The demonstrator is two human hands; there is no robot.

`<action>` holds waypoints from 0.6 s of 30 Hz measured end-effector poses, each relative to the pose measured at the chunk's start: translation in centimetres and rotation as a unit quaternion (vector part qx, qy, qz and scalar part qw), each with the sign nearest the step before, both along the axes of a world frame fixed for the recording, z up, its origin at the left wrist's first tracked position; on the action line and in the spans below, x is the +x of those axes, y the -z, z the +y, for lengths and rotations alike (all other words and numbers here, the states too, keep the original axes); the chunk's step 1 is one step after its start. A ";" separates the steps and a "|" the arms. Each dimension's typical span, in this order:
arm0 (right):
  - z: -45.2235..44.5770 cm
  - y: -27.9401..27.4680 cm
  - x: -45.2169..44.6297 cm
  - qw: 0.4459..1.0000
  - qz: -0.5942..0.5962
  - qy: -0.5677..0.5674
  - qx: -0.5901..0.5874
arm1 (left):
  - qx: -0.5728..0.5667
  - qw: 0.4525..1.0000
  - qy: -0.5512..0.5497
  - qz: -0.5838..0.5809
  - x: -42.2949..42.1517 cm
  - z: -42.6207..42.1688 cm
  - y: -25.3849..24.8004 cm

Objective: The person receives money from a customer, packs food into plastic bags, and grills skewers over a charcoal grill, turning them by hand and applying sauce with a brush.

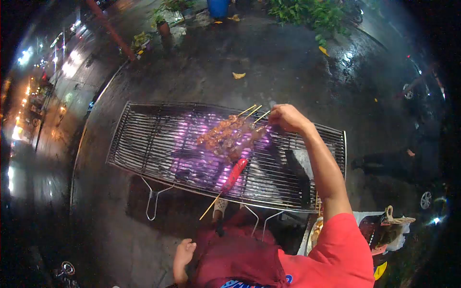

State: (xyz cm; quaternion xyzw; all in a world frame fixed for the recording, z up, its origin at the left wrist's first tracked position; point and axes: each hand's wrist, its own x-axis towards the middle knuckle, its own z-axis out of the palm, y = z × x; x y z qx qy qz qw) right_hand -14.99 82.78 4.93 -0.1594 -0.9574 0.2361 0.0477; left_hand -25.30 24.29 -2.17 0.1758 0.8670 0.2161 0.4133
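My right hand (286,118) reaches over the far side of the charcoal grill (139,158), its fingers closed on the stick end of a meat skewer (258,136). Beside it, several more skewers of browned meat (218,132) lie close together on the grate, their bare sticks pointing toward the far edge. A red sausage on a stick (235,175) rests nearer to me, its stick jutting past the grill's near edge. My left hand (184,251) hangs low by the apron, loosely curled with a small gap between the fingers, and nothing shows in it.
Coals glow purple-white beneath the middle of the grate. A dark board-like strip (298,177) lies on the grill's right side. Wire handles (152,201) stick out from the near edge. At my right stand a tray (314,235) and bags (396,235). A person (408,158) is farther right.
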 end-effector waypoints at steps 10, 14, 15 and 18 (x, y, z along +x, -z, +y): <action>1.8 4.1 -3.8 0.993 0.082 -0.040 0.071 | 0.069 0.996 0.052 0.021 -0.8 4.9 -2.4; 2.3 4.6 -3.9 0.995 0.039 -0.060 0.073 | 0.137 0.988 0.002 0.066 -1.8 9.0 -4.0; 2.4 5.1 -3.9 0.998 0.037 -0.040 0.038 | 0.171 0.981 -0.030 0.089 -2.0 10.0 -4.2; 2.2 5.0 -3.5 1.000 0.024 -0.010 -0.013 | 0.221 0.963 -0.016 0.155 -2.4 13.4 -6.2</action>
